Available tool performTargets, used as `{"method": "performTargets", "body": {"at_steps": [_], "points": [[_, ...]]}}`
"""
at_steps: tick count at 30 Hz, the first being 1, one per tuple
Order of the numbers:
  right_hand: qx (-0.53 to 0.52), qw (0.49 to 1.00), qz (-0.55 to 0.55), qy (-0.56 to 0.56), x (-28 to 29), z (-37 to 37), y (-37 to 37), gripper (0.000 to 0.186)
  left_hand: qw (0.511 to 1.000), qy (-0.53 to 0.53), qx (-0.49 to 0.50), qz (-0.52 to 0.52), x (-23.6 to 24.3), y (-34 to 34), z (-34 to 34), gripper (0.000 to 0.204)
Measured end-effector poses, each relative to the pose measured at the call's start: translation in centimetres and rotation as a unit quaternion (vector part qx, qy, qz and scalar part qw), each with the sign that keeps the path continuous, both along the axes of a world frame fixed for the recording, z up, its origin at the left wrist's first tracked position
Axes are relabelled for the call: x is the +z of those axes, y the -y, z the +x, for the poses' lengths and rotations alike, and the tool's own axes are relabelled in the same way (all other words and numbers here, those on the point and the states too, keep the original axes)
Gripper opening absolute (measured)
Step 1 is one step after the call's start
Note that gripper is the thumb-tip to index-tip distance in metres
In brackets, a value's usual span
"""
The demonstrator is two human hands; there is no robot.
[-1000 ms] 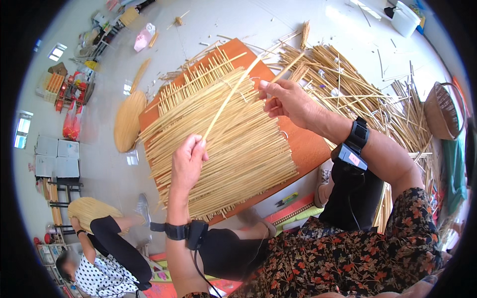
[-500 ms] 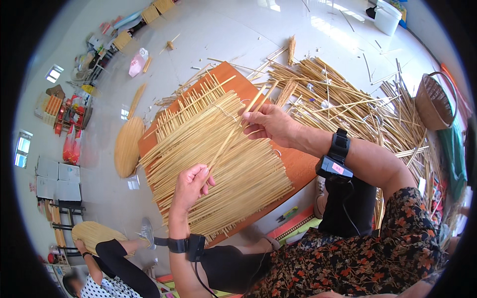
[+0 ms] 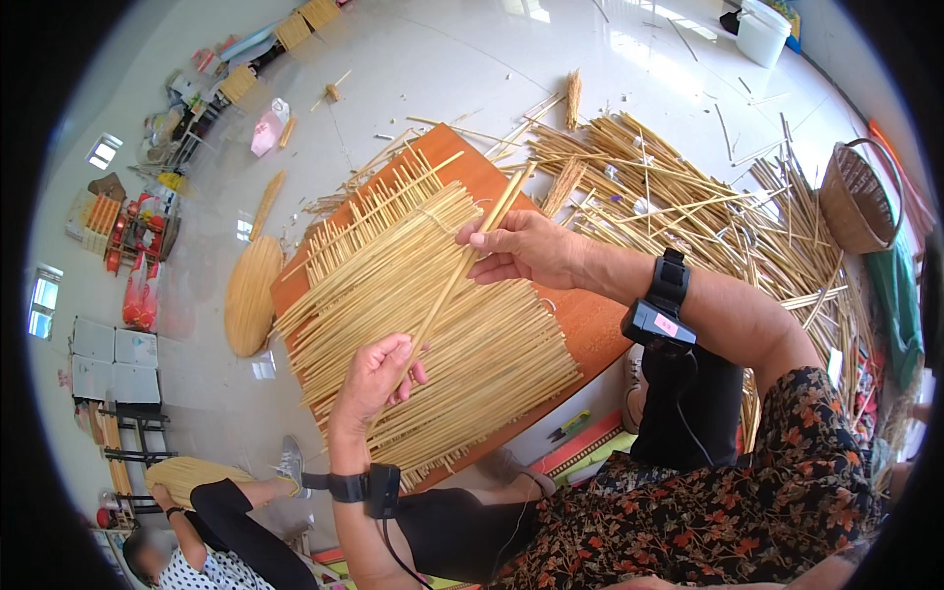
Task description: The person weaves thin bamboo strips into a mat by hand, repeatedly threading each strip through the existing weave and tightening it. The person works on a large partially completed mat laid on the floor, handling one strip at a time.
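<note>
Floor [image 3: 433, 69]: pale, glossy, largest item in my view. On it at right I log a pile of loose stalks [image 3: 678, 187], criss-crossed and pointing many ways. Orange-brown board [image 3: 600, 320] sits at centre, angled; a mat of stalks [image 3: 472, 369], laid side by side with uneven ends, covers most of it. Wicker basket [image 3: 857, 202], handle raised, stands far right, beside the pile. Oval pale panel [image 3: 253, 300] lies just left of the board. Right hand [image 3: 521, 248] is over the mat, thumb and fingertips pinching the held stalks [image 3: 442, 300] towards their far end. Left hand [image 3: 374, 382], nearer the body, has thumb and curled fingers closed around their lower part. I read two, close together, running diagonally above the mat, tips past the right hand. Contact with the mat: cannot tell.
</note>
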State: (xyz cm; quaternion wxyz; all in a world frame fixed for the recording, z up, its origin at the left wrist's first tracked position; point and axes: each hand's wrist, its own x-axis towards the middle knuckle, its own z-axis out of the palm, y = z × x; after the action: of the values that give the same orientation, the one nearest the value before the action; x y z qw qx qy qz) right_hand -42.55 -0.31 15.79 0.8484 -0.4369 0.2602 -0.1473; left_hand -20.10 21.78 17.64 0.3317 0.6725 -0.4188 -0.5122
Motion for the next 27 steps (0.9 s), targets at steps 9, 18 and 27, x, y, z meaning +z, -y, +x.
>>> {"method": "performTargets", "body": {"at_steps": [9,18,27], "points": [[0.021,1.000,-0.012,0.010,0.2,0.2,0.8,0.022,0.999,-0.015,0.012,0.026,0.5,0.7,-0.5,0.036],[0.008,1.000,-0.021,0.007,0.3,0.4,0.8,0.026,1.000,0.016,-0.004,0.020,0.1,1.3,-0.5,0.041],[-0.148,0.988,-0.039,0.030,-0.4,0.4,4.2,0.027,0.810,0.410,0.043,-0.416,-1.1,4.3,-0.7,0.026]]}}
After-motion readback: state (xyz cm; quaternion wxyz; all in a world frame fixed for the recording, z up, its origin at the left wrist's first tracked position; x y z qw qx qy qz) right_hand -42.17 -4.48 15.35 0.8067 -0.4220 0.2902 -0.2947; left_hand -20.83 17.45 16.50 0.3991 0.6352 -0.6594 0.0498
